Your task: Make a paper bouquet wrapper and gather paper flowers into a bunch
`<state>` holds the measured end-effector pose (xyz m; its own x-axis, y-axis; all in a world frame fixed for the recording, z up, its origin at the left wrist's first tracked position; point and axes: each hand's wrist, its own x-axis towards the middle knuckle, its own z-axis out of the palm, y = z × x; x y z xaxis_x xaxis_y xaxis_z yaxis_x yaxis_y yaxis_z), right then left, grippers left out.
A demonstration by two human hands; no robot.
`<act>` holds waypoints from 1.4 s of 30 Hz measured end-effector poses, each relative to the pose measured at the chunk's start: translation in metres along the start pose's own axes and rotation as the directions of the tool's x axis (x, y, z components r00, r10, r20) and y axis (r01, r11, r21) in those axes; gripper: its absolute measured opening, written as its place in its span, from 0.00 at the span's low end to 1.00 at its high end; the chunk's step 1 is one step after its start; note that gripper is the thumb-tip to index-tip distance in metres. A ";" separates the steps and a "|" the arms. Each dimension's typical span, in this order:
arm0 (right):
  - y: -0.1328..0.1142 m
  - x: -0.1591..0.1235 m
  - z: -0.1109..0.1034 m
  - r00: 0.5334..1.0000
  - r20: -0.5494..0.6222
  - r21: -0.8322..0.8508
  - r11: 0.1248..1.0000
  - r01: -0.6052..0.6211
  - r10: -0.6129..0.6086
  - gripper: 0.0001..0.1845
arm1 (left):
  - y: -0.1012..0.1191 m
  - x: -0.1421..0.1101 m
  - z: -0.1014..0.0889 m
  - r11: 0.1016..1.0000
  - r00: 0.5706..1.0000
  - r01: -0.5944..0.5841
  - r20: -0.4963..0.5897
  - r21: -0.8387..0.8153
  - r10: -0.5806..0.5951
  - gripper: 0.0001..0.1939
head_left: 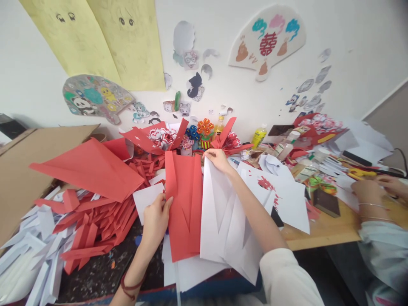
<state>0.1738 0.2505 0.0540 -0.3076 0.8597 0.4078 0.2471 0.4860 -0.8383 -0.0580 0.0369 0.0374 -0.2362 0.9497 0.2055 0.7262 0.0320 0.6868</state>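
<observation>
A creased red paper sheet [183,204] stands in front of me, folded into long pleats. Its left edge is pinched between the thumb and fingers of my left hand [156,214]. Against its right side lies a folded white paper sheet [215,212], and my right hand [218,160] is closed on the top corner where the white meets the red. Whether the two are joined, I cannot tell. More white paper [197,272] lies underneath. Left of my left hand is a heap of folded red paper strips [98,225], with folded white paper strips [41,238] beside it.
A red paper wrap [92,168] rests over the strips, near cardboard [28,165]. Paper bouquets [162,138], a yellow bottle [259,136] and clutter line the wall. A dark box [325,202] and another person's hands [369,193] are at the right.
</observation>
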 end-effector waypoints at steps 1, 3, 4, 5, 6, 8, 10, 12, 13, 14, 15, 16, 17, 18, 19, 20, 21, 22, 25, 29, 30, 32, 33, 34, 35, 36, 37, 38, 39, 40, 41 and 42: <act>0.000 0.000 0.001 1.000 -0.001 0.005 1.000 0.002 -0.002 0.13 | 0.001 -0.001 0.000 1.000 1.000 0.001 0.002 -0.005 -0.001 0.11; 0.000 0.000 0.002 1.000 -0.009 0.016 1.000 0.010 -0.010 0.12 | 0.002 -0.002 0.000 1.000 1.000 -0.002 0.008 -0.012 0.002 0.11; 0.000 0.000 0.002 1.000 -0.016 0.023 1.000 0.015 -0.015 0.12 | 0.002 -0.003 0.000 1.000 1.000 -0.004 0.008 -0.010 0.004 0.11; 0.001 0.000 0.003 1.000 -0.023 0.031 0.999 0.019 -0.018 0.13 | 0.003 -0.003 0.001 1.000 1.000 -0.005 0.005 -0.004 0.005 0.11; 0.001 0.000 0.003 0.999 -0.028 0.038 0.999 0.021 -0.020 0.13 | 0.003 -0.004 0.001 1.000 1.000 -0.007 0.002 0.002 0.007 0.11; 0.002 0.000 0.004 0.999 -0.033 0.048 0.999 0.020 -0.019 0.15 | 0.004 -0.005 0.001 1.000 1.000 -0.013 -0.005 0.009 0.013 0.11; 0.003 0.000 0.005 0.999 -0.031 0.053 0.998 0.016 -0.015 0.15 | 0.004 -0.004 0.001 1.000 1.000 -0.012 -0.001 0.000 0.012 0.11; 0.004 0.000 0.005 1.000 -0.025 0.059 0.998 0.012 -0.011 0.16 | 0.005 -0.004 0.001 1.000 1.000 -0.001 0.008 -0.007 0.001 0.11; 0.004 -0.001 0.005 1.000 -0.024 0.062 0.998 0.011 -0.010 0.17 | 0.005 -0.003 0.001 1.000 1.000 0.005 0.010 -0.009 -0.005 0.11; 0.004 -0.001 0.005 1.000 -0.023 0.064 0.998 0.010 -0.008 0.17 | 0.006 -0.002 0.001 1.000 1.000 0.006 0.013 -0.010 -0.006 0.10; 0.004 -0.002 0.005 1.000 -0.024 0.066 0.998 0.009 -0.007 0.17 | 0.007 -0.002 0.002 1.000 1.000 0.004 0.012 -0.010 -0.004 0.11; 0.003 -0.002 0.005 1.000 -0.028 0.067 0.998 0.008 -0.006 0.18 | 0.007 -0.001 0.003 1.000 1.000 0.000 0.009 -0.011 0.000 0.11; 0.003 -0.003 0.005 0.999 -0.032 0.065 0.998 0.006 -0.004 0.18 | 0.008 0.000 0.005 1.000 1.000 -0.003 0.004 -0.014 0.004 0.12; 0.002 -0.003 0.005 0.999 -0.037 0.061 0.998 0.004 -0.002 0.18 | 0.008 0.000 0.006 1.000 1.000 -0.004 -0.005 -0.018 0.004 0.12; 0.001 -0.004 0.005 0.999 -0.041 0.055 0.998 0.002 0.000 0.18 | 0.009 0.000 0.007 1.000 1.000 -0.003 -0.014 -0.023 0.003 0.13; 0.001 -0.004 0.006 0.999 -0.045 0.046 0.999 -0.001 0.003 0.18 | 0.009 0.001 0.009 1.000 1.000 -0.002 -0.022 -0.027 0.002 0.13; 0.000 -0.005 0.006 0.999 -0.048 0.035 0.999 -0.004 0.006 0.18 | 0.009 0.001 0.010 0.999 1.000 -0.001 -0.030 -0.033 0.000 0.13; 0.000 -0.005 0.006 0.999 -0.052 0.023 1.000 -0.008 0.010 0.18 | 0.009 0.001 0.011 0.999 0.999 -0.002 -0.034 -0.040 0.000 0.14; 0.000 -0.006 0.007 0.997 -0.068 -0.013 1.000 -0.020 0.019 0.17 | 0.008 0.000 0.012 0.998 0.999 -0.002 -0.037 -0.057 0.000 0.14; 0.003 -0.006 0.010 0.995 -0.094 -0.044 0.998 -0.039 0.034 0.17 | 0.006 -0.003 0.012 0.998 1.000 0.003 -0.028 -0.067 -0.005 0.14; 0.004 -0.006 0.011 0.994 -0.100 -0.050 0.998 -0.043 0.038 0.17 | 0.005 -0.004 0.012 0.998 1.000 0.004 -0.024 -0.068 -0.006 0.13; 0.006 -0.005 0.012 0.993 -0.109 -0.065 0.997 -0.051 0.043 0.17 | 0.005 -0.005 0.012 0.997 1.000 0.006 -0.017 -0.071 -0.008 0.13; 0.008 -0.005 0.012 0.993 -0.113 -0.073 0.996 -0.054 0.046 0.17 | 0.005 -0.005 0.012 0.997 1.000 0.008 -0.014 -0.072 -0.009 0.13; 0.009 -0.005 0.012 0.992 -0.117 -0.081 0.995 -0.058 0.048 0.17 | 0.005 -0.006 0.012 0.997 1.000 0.009 -0.012 -0.072 -0.010 0.13; 0.010 -0.005 0.012 0.992 -0.120 -0.090 0.994 -0.060 0.049 0.17 | 0.005 -0.006 0.012 0.997 1.000 0.011 -0.011 -0.073 -0.012 0.13; 0.011 -0.005 0.013 0.991 -0.123 -0.099 0.993 -0.062 0.049 0.17 | 0.005 -0.007 0.012 0.997 1.000 0.012 -0.010 -0.074 -0.013 0.13; 0.011 -0.006 0.013 0.991 -0.126 -0.109 0.992 -0.061 0.047 0.17 | 0.005 -0.007 0.012 0.997 1.000 0.012 -0.009 -0.076 -0.013 0.13; 0.011 -0.007 0.013 0.990 -0.131 -0.121 0.991 -0.060 0.044 0.16 | 0.005 -0.007 0.012 0.997 1.000 0.012 -0.007 -0.077 -0.013 0.13; 0.011 -0.008 0.013 0.990 -0.136 -0.134 0.989 -0.057 0.038 0.16 | 0.005 -0.008 0.012 0.997 1.000 0.013 -0.007 -0.080 -0.013 0.13; 0.010 -0.009 0.013 0.989 -0.142 -0.149 0.987 -0.052 0.031 0.15 | 0.004 -0.008 0.012 0.997 1.000 0.014 -0.007 -0.082 -0.014 0.14; 0.009 -0.009 0.013 0.989 -0.148 -0.165 0.985 -0.046 0.021 0.15 | 0.004 -0.008 0.012 0.996 1.000 0.015 -0.007 -0.085 -0.015 0.14; 0.006 -0.009 0.012 0.988 -0.154 -0.183 0.982 -0.038 0.009 0.14 | 0.003 -0.008 0.013 0.996 1.000 0.016 -0.007 -0.087 -0.016 0.14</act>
<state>0.1667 0.2433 0.0407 -0.1606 0.8781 0.4508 0.4223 0.4739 -0.7727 -0.0454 0.0330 0.0291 -0.2526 0.9469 0.1990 0.6636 0.0199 0.7478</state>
